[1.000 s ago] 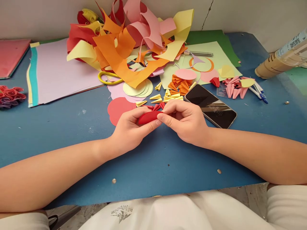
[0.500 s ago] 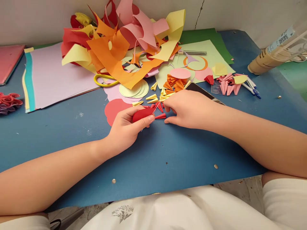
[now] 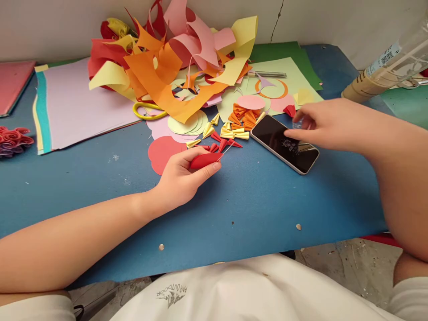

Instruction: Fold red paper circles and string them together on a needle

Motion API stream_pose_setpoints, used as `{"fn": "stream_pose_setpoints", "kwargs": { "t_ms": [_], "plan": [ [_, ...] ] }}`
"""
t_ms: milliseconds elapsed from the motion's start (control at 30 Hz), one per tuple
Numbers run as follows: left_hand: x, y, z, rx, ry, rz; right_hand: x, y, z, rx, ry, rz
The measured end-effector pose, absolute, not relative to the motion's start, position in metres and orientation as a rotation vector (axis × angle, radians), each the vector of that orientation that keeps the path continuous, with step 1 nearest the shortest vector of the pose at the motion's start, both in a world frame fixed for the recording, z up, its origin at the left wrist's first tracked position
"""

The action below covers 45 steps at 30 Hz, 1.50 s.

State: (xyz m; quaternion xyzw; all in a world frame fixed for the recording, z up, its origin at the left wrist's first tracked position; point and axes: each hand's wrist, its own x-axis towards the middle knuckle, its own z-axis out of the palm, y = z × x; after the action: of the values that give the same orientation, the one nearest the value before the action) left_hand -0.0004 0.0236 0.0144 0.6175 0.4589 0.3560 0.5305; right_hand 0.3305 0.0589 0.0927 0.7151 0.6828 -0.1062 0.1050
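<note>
My left hand (image 3: 187, 176) is closed on a curved red paper piece (image 3: 204, 160) and a thin needle-like stick (image 3: 226, 150), whose pale tip points up and to the right. Just beyond it lie small red paper cones (image 3: 223, 145) and yellow paper cones (image 3: 236, 130). My right hand (image 3: 321, 125) hovers over the far right end of a black-screened phone (image 3: 284, 145), thumb and fingers apart, with nothing visible between them. Under its fingertips shows part of a clear ruler (image 3: 297, 124); close by sits a red paper bit (image 3: 290, 110).
Curled paper offcuts (image 3: 154, 80) are heaped at the back beside yellow-handled scissors (image 3: 147, 111). Lilac sheets (image 3: 87, 102) lie at left, near a rolled paper flower cluster (image 3: 15, 141). Pale discs (image 3: 187, 122) and orange cones (image 3: 245, 116) lie mid-table. A drink cup (image 3: 371, 80) stands at right.
My right hand has moved right, away from the cones, uncovering the phone and covering the pink cones and pens. The left hand keeps its hold, shifted slightly right in view.
</note>
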Motion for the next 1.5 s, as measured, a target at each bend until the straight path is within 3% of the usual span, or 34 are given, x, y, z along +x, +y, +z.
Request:
{"fn": "stream_pose_setpoints", "kwargs": {
  "t_ms": [67, 233, 367, 933, 1500],
  "plan": [
    [0.000, 0.024, 0.015, 1.515, 1.095, 0.847, 0.351, 0.054, 0.089, 2.126, 1.844, -0.450],
    [0.000, 0.023, 0.014, 1.549, 1.093, 0.838, 0.374, 0.043, 0.076, 2.155, 2.016, -0.630],
    [0.000, 0.023, 0.014, 1.563, 1.060, 0.830, 0.360, 0.037, 0.078, 2.114, 1.838, -1.011],
    [0.000, 0.023, 0.013, 1.603, 1.092, 0.827, 0.368, 0.029, 0.054, 2.080, 2.089, -1.011],
    [0.000, 0.024, 0.014, 1.622, 1.050, 0.835, 0.361, 0.026, 0.062, 2.060, 1.815, -1.009]
  ]
}}
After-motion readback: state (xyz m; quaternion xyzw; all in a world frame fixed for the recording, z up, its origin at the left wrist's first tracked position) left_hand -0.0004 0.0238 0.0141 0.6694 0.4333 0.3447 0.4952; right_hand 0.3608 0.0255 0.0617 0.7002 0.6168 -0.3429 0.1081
